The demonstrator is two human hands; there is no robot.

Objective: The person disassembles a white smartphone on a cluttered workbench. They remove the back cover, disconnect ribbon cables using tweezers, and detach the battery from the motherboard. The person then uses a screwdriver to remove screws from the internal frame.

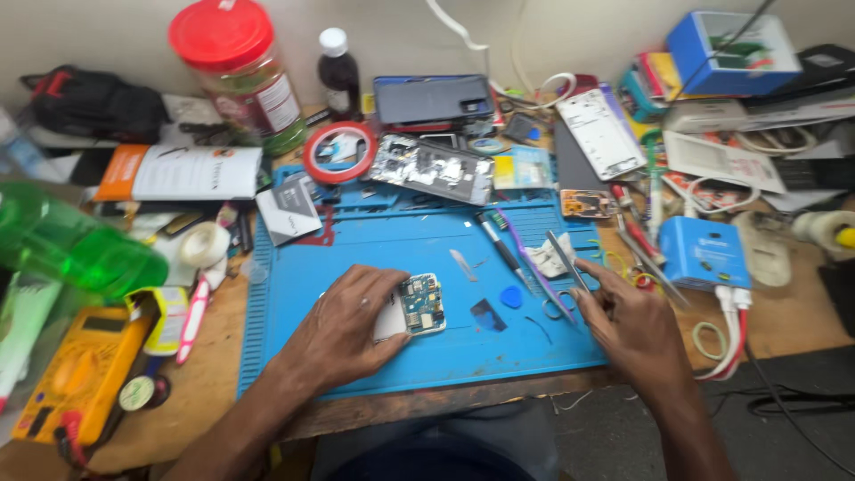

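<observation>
Blue mat (374, 240): opened phone (411, 306) under left hand (343, 334), tweezers (565, 258) in right hand (623, 316).

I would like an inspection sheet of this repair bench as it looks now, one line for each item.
Surface: blue work mat on a wooden bench, crowded at the edges.
Job's things: opened phone with its circuit board showing; tweezers.
Clutter: red-lidded jar, dark bottle, tape roll, yellow meter, green bottle, blue box, phone parts.
Hands: left hand rests on the phone, holding it down; right hand holds the tweezers, tips raised over the mat.
Cables: white cables from a small blue box; black cable at the right.
Surroundings: pale wall behind the bench.
</observation>
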